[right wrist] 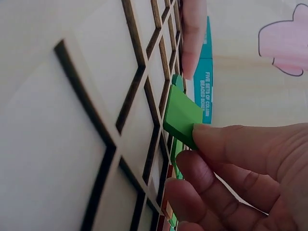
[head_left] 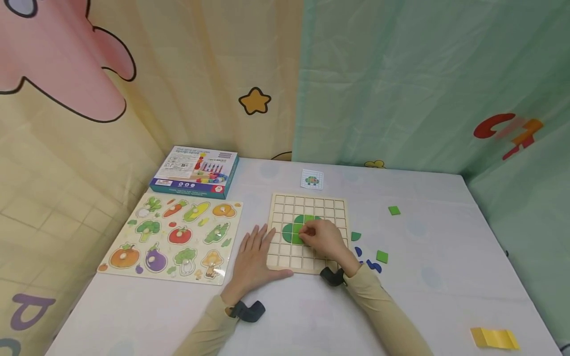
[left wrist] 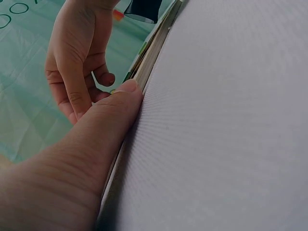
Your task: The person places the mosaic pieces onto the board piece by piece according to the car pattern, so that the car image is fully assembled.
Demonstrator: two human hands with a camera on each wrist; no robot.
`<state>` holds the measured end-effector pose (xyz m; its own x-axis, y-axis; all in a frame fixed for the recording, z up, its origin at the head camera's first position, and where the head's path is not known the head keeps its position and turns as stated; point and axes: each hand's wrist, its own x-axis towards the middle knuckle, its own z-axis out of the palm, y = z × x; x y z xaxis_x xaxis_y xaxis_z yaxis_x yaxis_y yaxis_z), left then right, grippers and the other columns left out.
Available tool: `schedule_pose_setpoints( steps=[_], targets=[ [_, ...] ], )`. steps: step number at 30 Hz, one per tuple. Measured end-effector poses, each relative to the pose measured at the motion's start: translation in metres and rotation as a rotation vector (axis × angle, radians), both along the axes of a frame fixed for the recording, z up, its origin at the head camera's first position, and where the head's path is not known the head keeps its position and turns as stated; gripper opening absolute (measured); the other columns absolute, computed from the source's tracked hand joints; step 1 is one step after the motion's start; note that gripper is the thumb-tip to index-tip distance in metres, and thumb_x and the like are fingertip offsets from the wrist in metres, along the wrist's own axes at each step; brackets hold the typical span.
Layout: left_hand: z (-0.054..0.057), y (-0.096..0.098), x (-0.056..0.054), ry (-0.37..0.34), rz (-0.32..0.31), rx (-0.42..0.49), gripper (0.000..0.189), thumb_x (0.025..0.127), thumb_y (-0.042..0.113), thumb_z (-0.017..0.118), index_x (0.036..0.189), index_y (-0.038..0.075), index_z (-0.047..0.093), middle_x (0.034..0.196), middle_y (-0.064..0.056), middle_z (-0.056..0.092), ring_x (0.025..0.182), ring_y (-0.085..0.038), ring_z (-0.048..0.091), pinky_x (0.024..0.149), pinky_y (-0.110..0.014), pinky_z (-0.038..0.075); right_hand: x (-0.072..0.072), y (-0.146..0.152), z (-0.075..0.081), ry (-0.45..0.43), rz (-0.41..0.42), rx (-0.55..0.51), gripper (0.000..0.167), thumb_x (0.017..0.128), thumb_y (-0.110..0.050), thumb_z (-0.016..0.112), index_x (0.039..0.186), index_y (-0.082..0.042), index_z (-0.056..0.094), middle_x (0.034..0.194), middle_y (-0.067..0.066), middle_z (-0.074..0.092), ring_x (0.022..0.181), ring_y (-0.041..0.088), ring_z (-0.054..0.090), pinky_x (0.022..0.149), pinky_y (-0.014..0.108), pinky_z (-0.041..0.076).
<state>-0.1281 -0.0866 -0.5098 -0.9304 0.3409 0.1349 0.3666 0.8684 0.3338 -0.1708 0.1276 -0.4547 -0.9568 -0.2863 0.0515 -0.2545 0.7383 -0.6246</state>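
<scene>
A wooden grid board [head_left: 283,260] lies flat on the table, with several green pieces [head_left: 287,233] set in its squares. Thumb and fingers of my right hand [head_left: 327,241] pinch a green square tile [right wrist: 183,114] above the grid; the right wrist view shows it tilted. My left hand [head_left: 254,258] rests at the board's left side with fingers spread. In the left wrist view, its thumb [left wrist: 108,113] presses along the board's front edge. Behind the board lies a small picture card [head_left: 312,179] with a turtle-like pattern of coloured shapes.
Right of the board lie two green squares [head_left: 382,256], a green quarter-round piece [head_left: 356,236] and several blue pieces [head_left: 374,266]. A vegetable puzzle [head_left: 167,250] and a box [head_left: 194,171] are on the left. Folded yellow paper [head_left: 495,338] lies front right.
</scene>
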Motion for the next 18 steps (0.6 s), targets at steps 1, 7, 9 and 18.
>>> schedule_pose_setpoints(
  steps=[1,7,9,18],
  targets=[
    [0.0002,-0.0001,-0.0001,-0.004,0.001,-0.002,0.115,0.065,0.082,0.058,0.151,0.012,0.026,0.156,-0.011,0.019,0.143,-0.028,0.006,0.114,-0.042,0.002,-0.0004,-0.0004,0.0002,0.001,-0.004,0.005,0.006,0.084,-0.018,0.073,0.078,-0.017,0.072,0.072,-0.009,0.063,0.066,0.007,0.057,0.059,0.029,0.048],
    [0.0000,-0.0004,-0.0004,-0.006,0.000,-0.009,0.115,0.065,0.083,0.057,0.151,0.013,0.026,0.156,-0.010,0.018,0.143,-0.027,0.006,0.114,-0.042,0.002,-0.0029,-0.0024,-0.0006,0.008,-0.019,0.047,0.009,0.083,-0.019,0.074,0.075,-0.017,0.070,0.069,-0.010,0.061,0.063,0.007,0.055,0.057,0.028,0.047],
    [-0.0001,-0.0006,-0.0003,-0.007,0.001,-0.013,0.115,0.065,0.083,0.056,0.151,0.013,0.025,0.156,-0.010,0.018,0.143,-0.027,0.006,0.114,-0.042,0.003,-0.0035,-0.0026,-0.0008,0.006,-0.020,0.054,0.010,0.083,-0.018,0.074,0.074,-0.017,0.069,0.067,-0.010,0.060,0.062,0.007,0.054,0.055,0.028,0.046],
    [-0.0016,-0.0009,-0.0003,0.001,0.004,-0.001,0.115,0.065,0.083,0.057,0.151,0.013,0.025,0.156,-0.010,0.019,0.143,-0.027,0.007,0.114,-0.042,0.003,-0.0046,-0.0025,-0.0014,-0.015,-0.012,0.078,0.012,0.082,-0.019,0.075,0.072,-0.017,0.068,0.062,-0.011,0.056,0.056,0.007,0.051,0.051,0.026,0.042]
  ],
)
